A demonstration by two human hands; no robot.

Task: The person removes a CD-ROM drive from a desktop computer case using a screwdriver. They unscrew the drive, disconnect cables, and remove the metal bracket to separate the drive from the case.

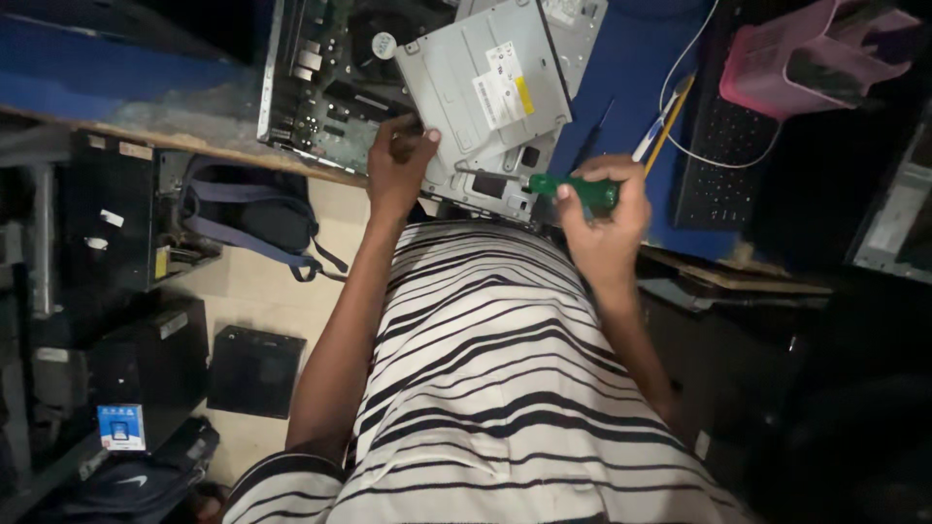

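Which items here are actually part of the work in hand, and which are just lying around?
In use:
left hand steadying the grey metal drive
right hand gripping the green-handled screwdriver
open computer chassis under the drive

Lying about:
black keyboard
pink tray
white cable
backpack on the floor

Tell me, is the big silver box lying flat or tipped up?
Tipped up. The silver drive box leans at a slant: the left hand grips its corner, and the right hand holds a green screwdriver against its edge.
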